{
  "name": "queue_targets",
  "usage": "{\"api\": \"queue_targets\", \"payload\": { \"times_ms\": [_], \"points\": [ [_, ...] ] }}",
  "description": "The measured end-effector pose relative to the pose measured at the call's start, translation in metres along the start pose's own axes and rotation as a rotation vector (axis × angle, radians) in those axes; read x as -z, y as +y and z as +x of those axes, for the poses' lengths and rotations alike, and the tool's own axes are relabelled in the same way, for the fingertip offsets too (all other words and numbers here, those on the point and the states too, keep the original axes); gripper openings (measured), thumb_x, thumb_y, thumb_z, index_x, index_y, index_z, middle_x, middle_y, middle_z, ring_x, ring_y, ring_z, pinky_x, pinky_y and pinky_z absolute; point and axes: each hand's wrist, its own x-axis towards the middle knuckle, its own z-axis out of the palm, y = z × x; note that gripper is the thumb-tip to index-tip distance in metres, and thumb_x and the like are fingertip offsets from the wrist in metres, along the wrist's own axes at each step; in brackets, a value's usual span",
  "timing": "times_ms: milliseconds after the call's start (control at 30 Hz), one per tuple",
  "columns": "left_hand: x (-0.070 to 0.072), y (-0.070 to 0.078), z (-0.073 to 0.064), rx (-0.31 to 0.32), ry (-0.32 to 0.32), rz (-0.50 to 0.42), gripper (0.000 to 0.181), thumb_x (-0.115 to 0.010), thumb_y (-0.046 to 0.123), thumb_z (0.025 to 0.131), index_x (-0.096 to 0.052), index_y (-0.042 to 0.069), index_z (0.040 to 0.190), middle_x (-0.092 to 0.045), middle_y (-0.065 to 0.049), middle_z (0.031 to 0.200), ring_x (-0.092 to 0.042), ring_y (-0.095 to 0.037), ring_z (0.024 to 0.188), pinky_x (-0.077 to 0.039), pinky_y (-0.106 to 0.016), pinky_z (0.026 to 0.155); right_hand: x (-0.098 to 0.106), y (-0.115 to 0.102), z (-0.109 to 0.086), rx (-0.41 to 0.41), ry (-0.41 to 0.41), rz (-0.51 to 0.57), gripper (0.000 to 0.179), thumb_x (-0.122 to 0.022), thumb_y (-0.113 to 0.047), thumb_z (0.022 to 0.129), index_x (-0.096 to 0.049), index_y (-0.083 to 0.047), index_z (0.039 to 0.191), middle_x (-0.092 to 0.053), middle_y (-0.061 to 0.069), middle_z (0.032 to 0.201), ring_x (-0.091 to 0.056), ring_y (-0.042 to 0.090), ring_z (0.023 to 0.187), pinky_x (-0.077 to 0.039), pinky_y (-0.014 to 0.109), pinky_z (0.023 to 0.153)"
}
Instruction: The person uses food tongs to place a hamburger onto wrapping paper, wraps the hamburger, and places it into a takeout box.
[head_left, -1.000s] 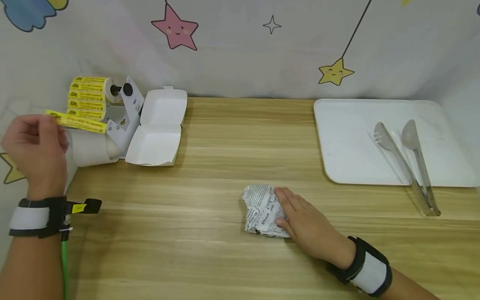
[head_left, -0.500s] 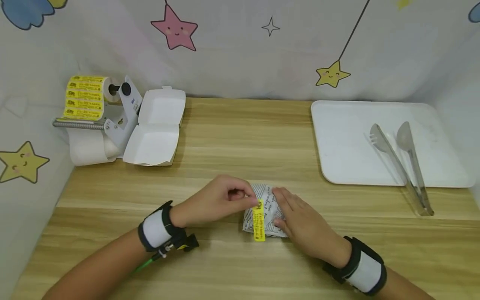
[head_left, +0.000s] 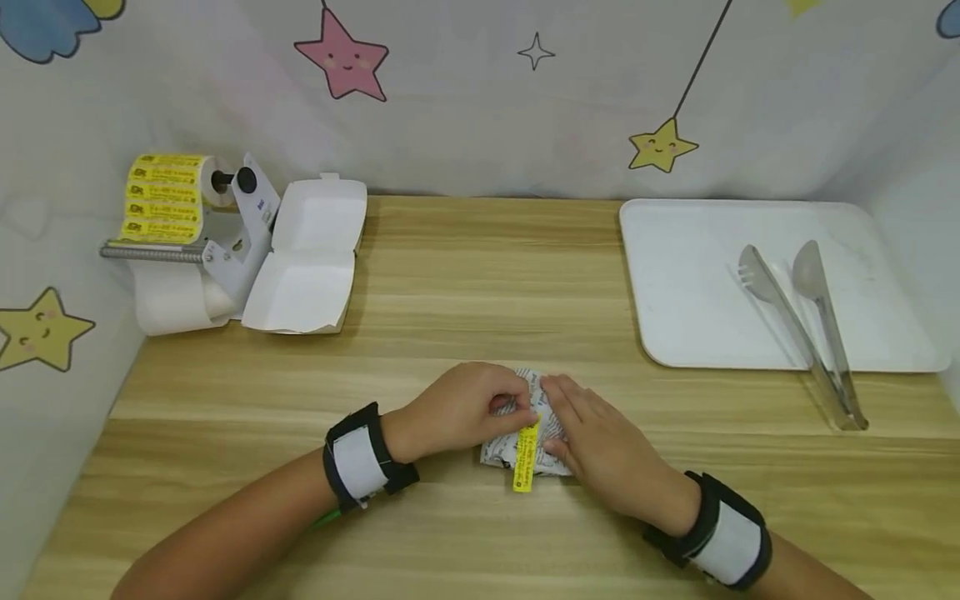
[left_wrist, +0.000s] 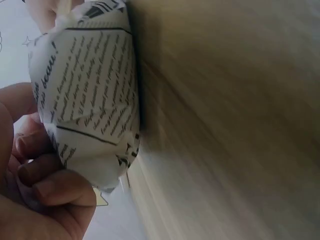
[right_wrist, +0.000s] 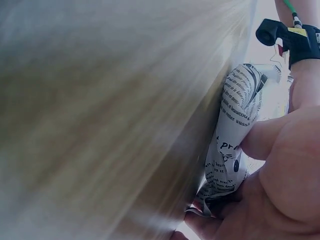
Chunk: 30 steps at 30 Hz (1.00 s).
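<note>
A small packet (head_left: 497, 455) wrapped in newsprint-patterned paper lies on the wooden table; it also shows in the left wrist view as a printed paper packet (left_wrist: 90, 95). My left hand (head_left: 468, 412) pinches the top end of a yellow printed sticker (head_left: 527, 458) between thumb and fingers. The sticker's strip runs down over the packet and its lower end reaches past the near edge. My right hand (head_left: 611, 450) holds the packet's right side, fingers at the far part and thumb nearer; the right wrist view shows the thumb against the paper (right_wrist: 232, 125).
A label dispenser (head_left: 255, 200) with a roll of yellow stickers (head_left: 165, 196) stands at the back left. Beside it is an open white box (head_left: 300, 287). On the right, metal tongs (head_left: 817, 350) lean over the edge of a white tray (head_left: 697, 292).
My left hand has carried the sticker from the dispenser to the packet, then a little farther right over it. My right hand has stayed at the packet.
</note>
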Motion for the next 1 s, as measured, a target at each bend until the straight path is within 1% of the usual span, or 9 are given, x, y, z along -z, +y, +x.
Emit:
{"api": "queue_targets", "payload": {
  "times_ms": [167,233,400,533,667,767,867,1000],
  "points": [
    [-0.005,-0.002,-0.003,-0.046,0.032,0.038,0.018,-0.075,0.028,0.094,-0.066,0.023,0.08,-0.051,0.012,0.075,-0.044,-0.003,0.065,-0.036,-0.019,0.058,0.001,-0.001,0.0,-0.002,-0.003,-0.019,0.073,-0.059,-0.031,0.104,-0.026,0.005,0.158,-0.034,0.025,0.159,-0.034,0.035,0.147,-0.034,0.054,0.116],
    [-0.008,-0.001,-0.004,-0.047,0.049,0.073,0.019,-0.076,0.029,0.093,-0.065,0.023,0.078,-0.051,0.012,0.076,-0.044,-0.003,0.065,-0.035,-0.019,0.056,0.001,-0.001,0.0,-0.002,-0.002,-0.02,0.072,-0.06,-0.03,0.104,-0.027,0.005,0.157,-0.035,0.026,0.159,-0.034,0.036,0.147,-0.034,0.054,0.116],
    [-0.013,0.002,-0.004,-0.014,0.074,0.159,0.025,-0.08,0.027,0.089,-0.062,0.024,0.071,-0.046,0.01,0.074,-0.04,-0.003,0.06,-0.031,-0.018,0.049,0.0,-0.002,0.001,0.0,0.002,-0.024,0.072,-0.06,-0.03,0.103,-0.028,0.006,0.157,-0.036,0.026,0.158,-0.036,0.036,0.147,-0.035,0.054,0.115],
    [-0.013,0.005,-0.004,0.016,0.069,0.192,0.028,-0.082,0.024,0.085,-0.059,0.023,0.069,-0.044,0.008,0.076,-0.041,-0.004,0.06,-0.033,-0.018,0.049,0.0,-0.002,0.001,0.004,0.006,-0.026,0.072,-0.061,-0.03,0.103,-0.028,0.006,0.156,-0.036,0.026,0.158,-0.036,0.036,0.146,-0.035,0.054,0.115],
    [-0.012,0.006,-0.002,0.076,0.063,0.203,0.038,-0.085,0.03,0.083,-0.052,0.018,0.07,-0.043,0.006,0.077,-0.044,-0.006,0.061,-0.036,-0.018,0.05,0.0,-0.002,0.001,0.003,0.005,-0.025,0.072,-0.061,-0.031,0.103,-0.027,0.005,0.157,-0.036,0.025,0.158,-0.036,0.036,0.147,-0.035,0.054,0.115],
    [-0.011,0.005,-0.001,0.119,0.057,0.191,0.046,-0.087,0.034,0.082,-0.046,0.016,0.074,-0.043,0.005,0.077,-0.045,-0.008,0.063,-0.035,-0.02,0.052,0.001,-0.002,0.001,-0.001,-0.002,-0.013,0.072,-0.06,-0.031,0.104,-0.026,0.004,0.158,-0.036,0.025,0.158,-0.035,0.035,0.147,-0.034,0.054,0.115],
    [-0.01,0.004,-0.001,0.135,0.045,0.161,0.045,-0.087,0.032,0.082,-0.045,0.016,0.078,-0.045,0.004,0.077,-0.046,-0.01,0.066,-0.035,-0.021,0.054,0.003,-0.002,0.002,-0.002,-0.025,0.028,0.071,-0.057,-0.03,0.105,-0.025,0.004,0.158,-0.033,0.025,0.16,-0.032,0.036,0.149,-0.032,0.055,0.116],
    [-0.009,0.003,-0.001,0.154,0.028,0.118,0.043,-0.086,0.03,0.083,-0.045,0.016,0.079,-0.047,0.004,0.078,-0.047,-0.01,0.069,-0.036,-0.022,0.056,0.009,-0.002,0.003,-0.02,-0.072,0.119,0.067,-0.05,-0.029,0.108,-0.023,0.005,0.159,-0.028,0.023,0.163,-0.026,0.035,0.151,-0.027,0.056,0.119]
  ]
}}
